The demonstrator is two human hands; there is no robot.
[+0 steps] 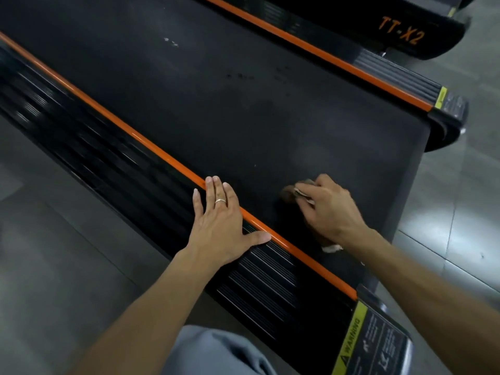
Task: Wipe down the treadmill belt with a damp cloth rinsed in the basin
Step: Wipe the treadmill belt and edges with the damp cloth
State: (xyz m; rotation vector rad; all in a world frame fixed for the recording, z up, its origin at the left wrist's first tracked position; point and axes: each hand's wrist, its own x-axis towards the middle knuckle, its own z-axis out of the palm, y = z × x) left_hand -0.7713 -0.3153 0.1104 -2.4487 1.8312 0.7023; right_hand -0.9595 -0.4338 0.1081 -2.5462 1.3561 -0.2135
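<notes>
The black treadmill belt [243, 104] runs diagonally from upper left to lower right, with dull smudges and a few pale specks on it. My right hand [328, 209] grips a bunched brown and white cloth [290, 193] and presses it on the belt near its rear end. A pale corner of the cloth sticks out under my wrist. My left hand [220, 226] lies flat with straight fingers on the ribbed side rail [259, 277], its fingertips and thumb reaching the orange stripe [151, 144]. No basin is in view.
A second orange stripe [338, 60] and rail border the belt's far side. A second treadmill marked TT-X2 [403, 33] stands at the upper right. A yellow warning label [351, 339] sits on the near rear corner. Grey tiled floor [465, 207] surrounds the machine. My grey-clad knee [216, 353] is at the bottom.
</notes>
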